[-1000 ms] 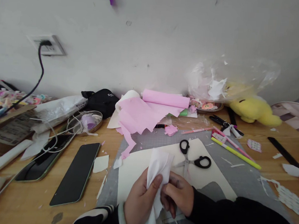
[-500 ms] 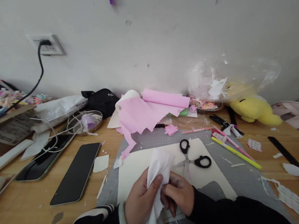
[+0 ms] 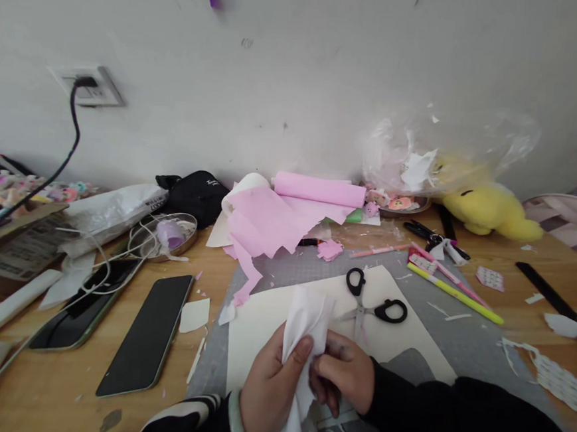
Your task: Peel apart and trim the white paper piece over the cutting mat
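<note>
A soft, folded white sheet (image 3: 309, 314), tissue or thin cloth, stands upright between my hands and trails down past the bottom edge. My left hand (image 3: 275, 381) is closed around it, thumb pressed across its front. At its right edge my right hand (image 3: 343, 373) has curled fingers pinching the sheet; some fingertips are hidden behind it. Just beyond, black-handled scissors (image 3: 360, 307) lie with blades apart on a cream sheet of paper (image 3: 266, 311). That paper rests on a grey cutting mat (image 3: 289, 269).
Pink crepe paper (image 3: 268, 218) and a pink roll (image 3: 320, 190) lie against the wall. To the left are a phone (image 3: 146, 338), a white cable and a cardboard box (image 3: 16, 248). Pens, a yellow marker (image 3: 455, 294), a yellow plush toy (image 3: 489, 208) and paper scraps are at right.
The hands keep almost the same pose on the white sheet. The whole view has shifted very slightly; nothing else has visibly moved.
</note>
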Demonstrator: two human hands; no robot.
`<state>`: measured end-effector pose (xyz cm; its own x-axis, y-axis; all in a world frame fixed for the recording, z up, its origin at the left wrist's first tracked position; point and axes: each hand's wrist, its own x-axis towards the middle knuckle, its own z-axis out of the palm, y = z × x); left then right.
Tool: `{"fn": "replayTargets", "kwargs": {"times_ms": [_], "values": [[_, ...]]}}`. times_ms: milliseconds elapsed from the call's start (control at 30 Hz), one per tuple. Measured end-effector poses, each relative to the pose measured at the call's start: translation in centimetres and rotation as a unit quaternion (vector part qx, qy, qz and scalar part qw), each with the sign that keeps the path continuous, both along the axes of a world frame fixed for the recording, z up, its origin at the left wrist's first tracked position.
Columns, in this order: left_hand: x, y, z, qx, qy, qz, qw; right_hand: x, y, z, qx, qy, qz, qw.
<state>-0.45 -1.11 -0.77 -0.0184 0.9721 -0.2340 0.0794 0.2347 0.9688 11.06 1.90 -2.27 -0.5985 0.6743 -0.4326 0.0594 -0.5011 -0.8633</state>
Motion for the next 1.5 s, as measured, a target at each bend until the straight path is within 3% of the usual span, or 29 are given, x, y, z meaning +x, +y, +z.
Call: {"fn": "replayTargets", "kwargs": {"times_ms": [267,467,833,1500], "values": [[0.01,-0.01,0.05,0.001,-0.005,0.010,1.000,0.07,-0.04,-0.15,0.006,-0.008,0.003,1.000],[-0.20,0.35,0.66,-0.003,-0.001,0.092,0.996,0.07,-0.36,0.14,0.015,-0.045,0.021,0.999],[-0.04,0.23,0.00,0.007,-0.010,-0.009,1.000,0.05,-0.18,0.46,0.024,-0.022,-0.006,0.999],[0.11,-0.15,-0.13,-0.003,-0.040,-0.011,0.999,0.02,-0.04,-0.05,0.007,-0.024,0.005,1.000]]}}
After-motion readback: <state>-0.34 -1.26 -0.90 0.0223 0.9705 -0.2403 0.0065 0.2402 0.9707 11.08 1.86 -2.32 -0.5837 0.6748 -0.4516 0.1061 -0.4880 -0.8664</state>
